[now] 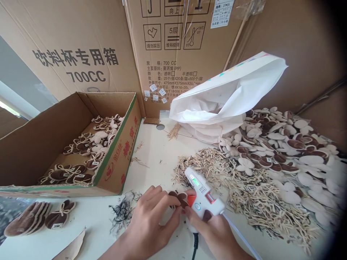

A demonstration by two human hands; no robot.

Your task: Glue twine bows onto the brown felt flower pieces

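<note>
My left hand (151, 216) pinches a small brown felt piece with pale edges (178, 198), shaped like rounded petals, between thumb and fingers. My right hand (214, 227) is wrapped round the handle of a white glue gun (202, 196) with a glowing green light. The gun's orange-red nozzle end (191, 198) is right beside the felt piece; whether the tip touches it is hidden. A black cord and a pale glue stick trail from the gun. To the right lies a heap of short beige cord pieces (252, 191).
An open cardboard box (108, 184) with several finished brown pieces tied with bows stands at left. Another bow piece (60, 215) and stacked brown felt (28, 218) lie before it. Black thread scraps (121, 213), a white bag (211, 108) and a pile of felt shapes (284, 144) surround the hands.
</note>
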